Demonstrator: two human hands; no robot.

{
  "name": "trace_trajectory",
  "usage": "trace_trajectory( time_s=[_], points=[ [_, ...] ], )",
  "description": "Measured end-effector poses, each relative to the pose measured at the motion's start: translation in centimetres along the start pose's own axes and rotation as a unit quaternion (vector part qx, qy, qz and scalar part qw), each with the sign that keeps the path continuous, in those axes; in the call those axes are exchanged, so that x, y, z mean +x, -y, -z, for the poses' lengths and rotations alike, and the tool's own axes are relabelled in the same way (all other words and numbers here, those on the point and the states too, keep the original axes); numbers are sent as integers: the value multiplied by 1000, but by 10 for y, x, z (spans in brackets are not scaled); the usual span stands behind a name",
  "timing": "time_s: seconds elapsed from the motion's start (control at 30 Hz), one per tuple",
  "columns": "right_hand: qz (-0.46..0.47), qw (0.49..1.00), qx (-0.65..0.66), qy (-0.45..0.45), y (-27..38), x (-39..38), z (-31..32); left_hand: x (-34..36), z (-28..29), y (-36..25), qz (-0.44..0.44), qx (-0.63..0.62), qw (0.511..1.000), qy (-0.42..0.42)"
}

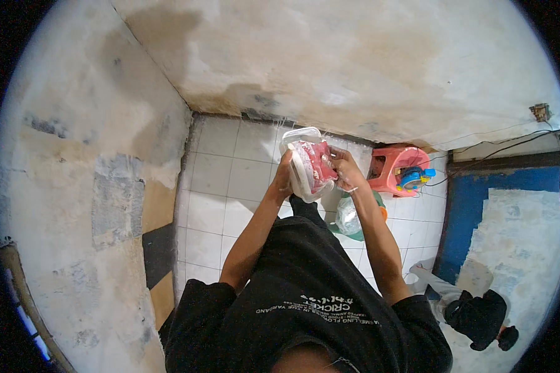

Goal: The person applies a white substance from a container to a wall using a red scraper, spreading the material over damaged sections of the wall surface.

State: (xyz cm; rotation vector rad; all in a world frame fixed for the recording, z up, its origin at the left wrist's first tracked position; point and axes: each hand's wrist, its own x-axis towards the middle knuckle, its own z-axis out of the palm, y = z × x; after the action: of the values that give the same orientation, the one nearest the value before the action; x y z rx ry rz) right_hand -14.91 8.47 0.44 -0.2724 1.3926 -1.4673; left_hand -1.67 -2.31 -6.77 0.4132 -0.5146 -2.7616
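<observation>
A white plastic tub smeared with white paste is held up in front of my body, tilted. My left hand is closed round the tub's left side. A red, soft-looking piece with white smears covers much of the tub's opening; I cannot tell whether it is a bag or a cloth. At the right edge of this red piece, my right hand is closed with its fingertips pressed on it. White smears show on the right fingers and wrist.
A pink plastic stool bears a blue and yellow round object. Beneath my right forearm, a clear plastic bag lies on something green. Patchy walls rise ahead and left; cables hang at right. Another person is at lower right.
</observation>
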Motion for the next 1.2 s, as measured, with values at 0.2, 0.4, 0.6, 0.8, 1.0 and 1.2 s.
trace_trajectory(
  time_s=[0.2, 0.4, 0.6, 0.8, 1.0, 1.2],
  points=[
    [5, 1000, 18, -1, 7, -11, 0, -12, 0, 0, -34, -93, 995, 11],
    [30, 999, 13, -29, 19, -23, -2, -15, -8, -1, -59, -105, 992, 38],
    [38, 994, 70, -74, 17, -29, -6, -13, -4, -4, -44, -108, 993, -9],
    [51, 988, 125, -72, 4, -31, -9, -12, -3, -11, -65, -105, 992, 14],
    [59, 979, 182, -66, -3, -32, -15, -12, -17, -17, -91, -85, 992, 29],
    [48, 984, 167, -42, -3, -36, -11, -6, -19, -11, -118, -64, 990, 37]
  ],
)
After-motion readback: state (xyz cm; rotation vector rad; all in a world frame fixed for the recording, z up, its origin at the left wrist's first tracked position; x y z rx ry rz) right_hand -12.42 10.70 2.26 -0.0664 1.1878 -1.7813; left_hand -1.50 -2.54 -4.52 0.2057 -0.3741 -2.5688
